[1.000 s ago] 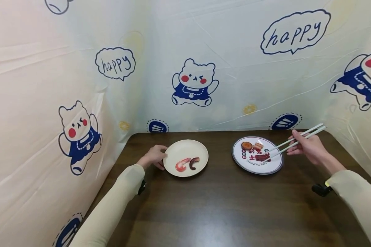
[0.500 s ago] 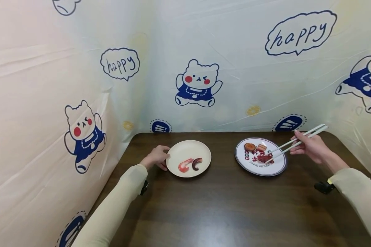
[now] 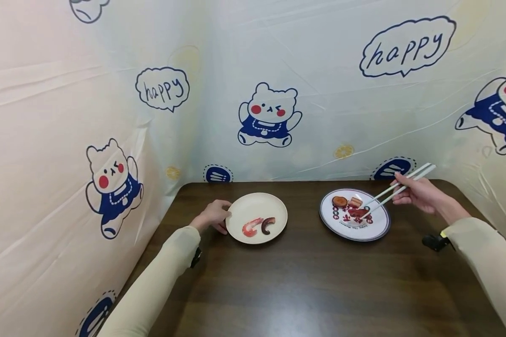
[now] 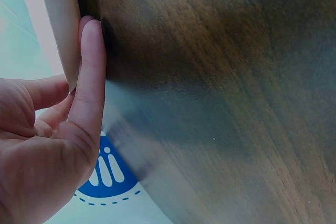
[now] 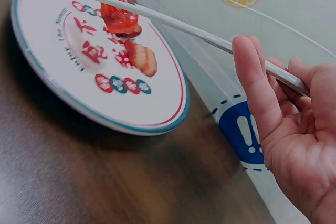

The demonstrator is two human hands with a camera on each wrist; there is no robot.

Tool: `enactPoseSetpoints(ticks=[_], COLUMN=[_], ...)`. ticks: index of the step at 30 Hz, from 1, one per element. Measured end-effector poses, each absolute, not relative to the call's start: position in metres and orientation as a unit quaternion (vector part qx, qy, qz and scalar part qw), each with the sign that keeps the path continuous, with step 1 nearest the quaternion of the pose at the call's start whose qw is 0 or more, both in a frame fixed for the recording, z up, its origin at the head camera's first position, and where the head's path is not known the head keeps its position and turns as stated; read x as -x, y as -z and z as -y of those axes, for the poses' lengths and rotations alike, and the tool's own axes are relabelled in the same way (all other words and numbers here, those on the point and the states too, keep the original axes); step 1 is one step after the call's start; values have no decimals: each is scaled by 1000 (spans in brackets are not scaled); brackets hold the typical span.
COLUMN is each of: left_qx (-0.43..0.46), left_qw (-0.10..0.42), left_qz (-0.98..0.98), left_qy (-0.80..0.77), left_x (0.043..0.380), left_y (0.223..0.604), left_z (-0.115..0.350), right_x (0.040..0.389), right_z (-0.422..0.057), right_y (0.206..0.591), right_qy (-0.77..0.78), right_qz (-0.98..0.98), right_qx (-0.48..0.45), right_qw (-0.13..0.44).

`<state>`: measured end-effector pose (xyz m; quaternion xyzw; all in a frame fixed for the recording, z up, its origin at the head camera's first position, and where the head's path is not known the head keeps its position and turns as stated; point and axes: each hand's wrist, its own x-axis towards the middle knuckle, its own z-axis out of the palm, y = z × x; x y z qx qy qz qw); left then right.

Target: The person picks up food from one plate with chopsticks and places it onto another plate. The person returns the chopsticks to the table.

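My left hand (image 3: 212,215) grips the left rim of a cream plate (image 3: 253,206); in the left wrist view the thumb and fingers pinch the plate's edge (image 4: 58,19). On that plate lie a pink shrimp (image 3: 249,227) and a dark curled tentacle piece (image 3: 268,224). My right hand (image 3: 421,194) holds a pair of pale chopsticks (image 3: 396,188), their tips at a glossy red piece of meat (image 3: 358,213). In the right wrist view this red piece (image 5: 116,3) appears raised over the white patterned plate (image 3: 341,229).
A round brown slice (image 3: 339,201) and a small pale-brown layered piece (image 3: 355,202) lie at the back of the patterned plate. Both plates stand toward the far edge of a dark wooden table (image 3: 295,281). A printed cloth (image 3: 194,117) hangs behind and at the sides.
My right hand and the chopsticks have shifted slightly up and left, and the red piece has risen a little. The left hand stays at the cream plate's rim.
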<state>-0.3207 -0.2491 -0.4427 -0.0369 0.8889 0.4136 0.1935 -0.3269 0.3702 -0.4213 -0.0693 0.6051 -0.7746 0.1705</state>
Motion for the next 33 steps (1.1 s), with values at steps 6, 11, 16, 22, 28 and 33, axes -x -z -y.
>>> enactPoseSetpoints(ticks=[6, 11, 16, 22, 28, 33], left_qx=[37, 36, 33, 33, 31, 33], left_qw=[193, 190, 190, 193, 188, 191], left_qz=[-889, -889, -887, -888, -891, -890], left_qy=[-413, -415, -419, -416, -413, -413], left_x=[320, 321, 321, 321, 322, 321], left_y=[444, 443, 445, 448, 444, 445], left_z=[250, 250, 251, 251, 250, 249], right_x=[336, 341, 345, 346, 350, 351], right_z=[-366, -362, -358, -353, -348, -344], right_y=[414, 406, 401, 398, 396, 395], right_qy=[763, 728, 723, 752, 775, 777], right_qz=[-600, -628, -628, -584, -554, -552], right_qx=[85, 103, 117, 133, 136, 133], right_qw=[224, 255, 262, 274, 274, 272])
